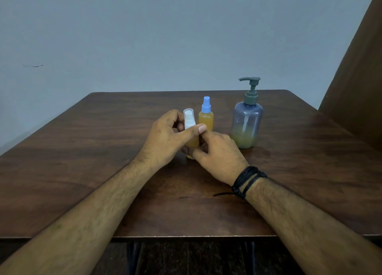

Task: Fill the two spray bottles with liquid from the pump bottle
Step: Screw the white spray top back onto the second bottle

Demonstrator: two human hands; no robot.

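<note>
Step in hand, by my reading: closing up the second spray bottle. White bottle (189,130) sits at frame centre on the table (82,150), amber liquid showing in its body, white sprayer and clear cap on top. Left hand (165,140) curls round its upper part, thumb lying across the front just below the sprayer. Right hand (219,150) grips the lower body, fingers wrapped round it. Whether the head is being screwed tight or only steadied, cannot tell.

Blue bottle (205,117) stands upright just behind and right of the white one, near it; contact between them unclear. It looks full of amber liquid, with its blue sprayer on.

Pump bottle (247,119) stands right of centre, apart from both hands, pump head fitted, liquid low in it, roughly the bottom third.

Judgement: filling appears done for both; what remains is seating the white head firmly and setting the bottle down upright. That calls for a steady base grip and a twist at the top.

Obstacles: the blue bottle close by could be knocked by the left fingers. Black cord bracelet (248,179) on the right wrist, loose end trailing on the table.
</note>
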